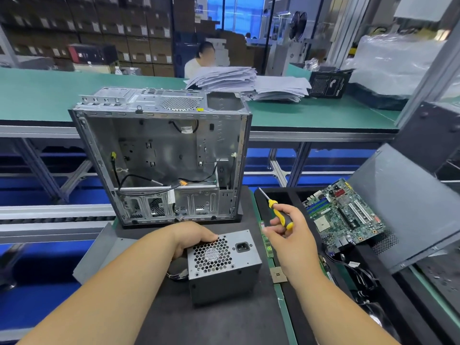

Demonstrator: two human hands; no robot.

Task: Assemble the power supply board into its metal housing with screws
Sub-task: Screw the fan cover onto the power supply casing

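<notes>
The left hand rests on the far left top edge of the supply, fingers curled over the rim beside the honeycomb fan grille; it grips the box, though how firmly cannot be told. The supply sits on the dark mat of the desk, directly in front of the person, its grille and socket face tilted up toward the camera and its dark side wall facing near. A bundle of wires shows at its lower left, under the left wrist.

Straight beyond the supply, away from the person, stands the case, upright with its open side facing the hands. Its long axis runs vertically. Loose cables hang inside, and no supply is mounted yet. So the move turns on this line: the supply lies between the hands and the case, and it probably has to travel forward and up into the opening. The left hand, already on it, is the nearer one for that lift.

To the right, the right hand is raised above the mat's edge and holds a screwdriver by its yellow and black handle, shaft pointing up and left toward the case. It touches neither supply nor case. Further right a motherboard lies tilted in a black tray, well apart from the supply.
</notes>
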